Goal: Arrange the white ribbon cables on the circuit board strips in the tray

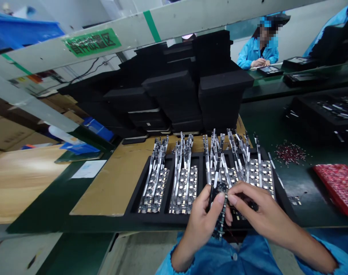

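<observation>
Presently, the left hand grips a dark, narrow circuit-board strip; the right hand works narrowly at its upper end, grip unclear. Steady edge support should limit flexing. Just beyond lies a black, compartmented tray.

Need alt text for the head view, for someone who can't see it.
The left hand holds a circuit board, the right hand at its edge, by a black tray of similar boards. Small reddish parts lie to the right on a green bench; black stacks stand behind.
</observation>
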The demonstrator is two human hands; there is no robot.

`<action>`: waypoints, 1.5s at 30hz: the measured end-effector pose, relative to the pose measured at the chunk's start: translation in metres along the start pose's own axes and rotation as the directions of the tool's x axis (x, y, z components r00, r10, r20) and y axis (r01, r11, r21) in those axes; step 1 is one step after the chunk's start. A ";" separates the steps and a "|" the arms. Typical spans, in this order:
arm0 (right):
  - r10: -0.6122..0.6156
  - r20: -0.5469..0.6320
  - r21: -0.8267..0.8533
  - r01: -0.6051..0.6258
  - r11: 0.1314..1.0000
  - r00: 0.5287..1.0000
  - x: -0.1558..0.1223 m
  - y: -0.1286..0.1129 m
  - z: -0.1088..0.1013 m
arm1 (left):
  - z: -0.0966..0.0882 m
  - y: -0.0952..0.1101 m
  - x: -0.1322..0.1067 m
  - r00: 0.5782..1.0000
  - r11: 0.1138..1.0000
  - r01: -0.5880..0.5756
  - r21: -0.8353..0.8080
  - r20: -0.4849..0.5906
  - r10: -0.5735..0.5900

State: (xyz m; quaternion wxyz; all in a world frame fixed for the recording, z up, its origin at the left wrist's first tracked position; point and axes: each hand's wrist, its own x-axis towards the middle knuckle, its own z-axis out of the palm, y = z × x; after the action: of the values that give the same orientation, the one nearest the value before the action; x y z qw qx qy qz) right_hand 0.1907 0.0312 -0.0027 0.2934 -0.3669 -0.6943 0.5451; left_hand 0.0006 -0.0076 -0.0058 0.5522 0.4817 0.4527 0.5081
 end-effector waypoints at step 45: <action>0.128 0.080 0.340 -0.148 0.929 0.989 0.009 -0.010 0.003 | -0.005 -0.011 -0.001 0.994 0.995 -0.048 0.087 -0.092 0.056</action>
State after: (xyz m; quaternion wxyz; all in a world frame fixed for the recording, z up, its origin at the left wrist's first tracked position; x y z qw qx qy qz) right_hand 0.1809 0.0358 0.0059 0.2946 -0.3421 -0.5684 0.6878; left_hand -0.0032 -0.0080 -0.0172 0.4958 0.4920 0.4867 0.5246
